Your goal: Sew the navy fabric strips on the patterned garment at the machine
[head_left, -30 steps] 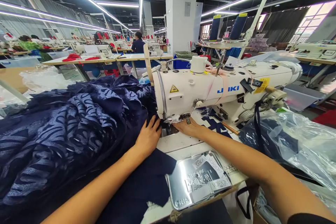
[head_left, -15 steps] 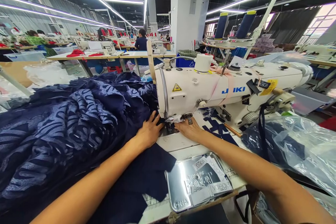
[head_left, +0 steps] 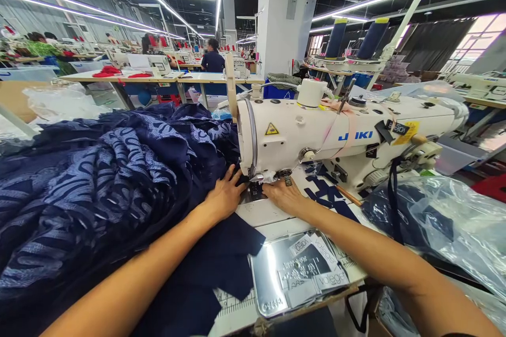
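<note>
Under the needle end of the white sewing machine (head_left: 272, 131) lies a small dark label (head_left: 256, 190) on dark cloth. My left hand (head_left: 226, 194) rests with fingers spread on the navy fabric (head_left: 213, 242), just left of the needle area. On the right of the needle, my right hand (head_left: 283, 195) has its fingertips at the label's edge, fingers bent close together; the machine head partly covers them, and what they grip is hidden. A large heap of navy patterned fabric (head_left: 118, 168) lies beside my left arm.
A metal tray (head_left: 272, 284) with woven labels stands near the front edge. Small dark cloth pieces (head_left: 326, 189) lie right of my right hand. Clear plastic bags (head_left: 454, 221) sit farther right. A person (head_left: 213, 58) is seen from behind in the background.
The camera view has shifted slightly. The dark label under the needle shows more clearly, while both hands stay almost in the same places.
</note>
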Action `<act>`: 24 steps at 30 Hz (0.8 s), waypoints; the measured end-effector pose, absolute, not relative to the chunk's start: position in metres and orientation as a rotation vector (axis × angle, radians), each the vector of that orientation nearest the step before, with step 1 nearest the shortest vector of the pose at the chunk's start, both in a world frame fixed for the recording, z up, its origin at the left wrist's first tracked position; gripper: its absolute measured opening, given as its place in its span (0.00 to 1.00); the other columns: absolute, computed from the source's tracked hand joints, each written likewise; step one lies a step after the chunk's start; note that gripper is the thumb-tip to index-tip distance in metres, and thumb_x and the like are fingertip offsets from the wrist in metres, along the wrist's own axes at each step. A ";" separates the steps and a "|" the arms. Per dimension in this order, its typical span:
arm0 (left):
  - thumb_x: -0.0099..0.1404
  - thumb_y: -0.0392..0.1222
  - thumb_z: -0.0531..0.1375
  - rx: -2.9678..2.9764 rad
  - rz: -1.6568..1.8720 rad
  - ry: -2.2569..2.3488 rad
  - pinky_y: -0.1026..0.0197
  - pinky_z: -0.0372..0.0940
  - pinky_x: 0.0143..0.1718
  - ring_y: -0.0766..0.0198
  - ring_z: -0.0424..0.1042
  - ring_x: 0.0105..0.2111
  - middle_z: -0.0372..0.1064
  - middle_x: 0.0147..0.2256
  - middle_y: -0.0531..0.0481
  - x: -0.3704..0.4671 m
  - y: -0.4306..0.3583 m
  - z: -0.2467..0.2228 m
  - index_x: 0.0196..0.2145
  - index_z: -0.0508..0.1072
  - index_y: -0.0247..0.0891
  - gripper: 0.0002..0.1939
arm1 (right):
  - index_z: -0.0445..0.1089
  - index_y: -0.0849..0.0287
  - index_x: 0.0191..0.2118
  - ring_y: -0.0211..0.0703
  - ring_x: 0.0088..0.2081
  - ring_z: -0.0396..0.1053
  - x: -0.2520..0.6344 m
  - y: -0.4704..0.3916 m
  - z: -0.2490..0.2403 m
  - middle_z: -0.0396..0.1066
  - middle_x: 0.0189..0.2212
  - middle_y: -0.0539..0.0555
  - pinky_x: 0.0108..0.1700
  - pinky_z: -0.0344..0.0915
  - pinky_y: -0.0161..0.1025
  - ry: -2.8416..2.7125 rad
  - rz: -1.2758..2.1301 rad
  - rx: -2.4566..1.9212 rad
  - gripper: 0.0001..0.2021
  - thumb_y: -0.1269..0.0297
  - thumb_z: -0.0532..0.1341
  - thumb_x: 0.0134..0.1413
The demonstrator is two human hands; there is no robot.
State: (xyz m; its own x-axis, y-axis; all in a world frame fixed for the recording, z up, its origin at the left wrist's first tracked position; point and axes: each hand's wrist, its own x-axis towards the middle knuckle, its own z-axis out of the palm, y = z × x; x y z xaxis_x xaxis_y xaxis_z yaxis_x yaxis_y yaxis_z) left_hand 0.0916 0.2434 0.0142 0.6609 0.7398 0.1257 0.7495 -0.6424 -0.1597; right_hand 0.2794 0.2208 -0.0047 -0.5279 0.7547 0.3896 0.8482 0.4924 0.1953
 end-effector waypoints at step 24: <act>0.59 0.31 0.49 -2.685 0.024 -1.248 0.45 0.61 0.44 0.45 0.52 0.54 0.58 0.51 0.41 0.100 0.250 0.022 0.49 0.66 0.40 0.20 | 0.71 0.60 0.30 0.42 0.29 0.64 0.274 0.221 -0.016 0.69 0.22 0.54 0.31 0.50 0.36 -2.392 -0.594 -1.404 0.11 0.73 0.51 0.55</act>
State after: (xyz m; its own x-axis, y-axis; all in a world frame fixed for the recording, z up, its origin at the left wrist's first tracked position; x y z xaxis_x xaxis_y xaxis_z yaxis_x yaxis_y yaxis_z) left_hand 0.1003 0.2504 0.0224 0.6474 0.7597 0.0611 0.7568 -0.6312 -0.1699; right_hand 0.2739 0.2210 -0.0156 -0.4753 0.7526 0.4556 0.8783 0.4360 0.1962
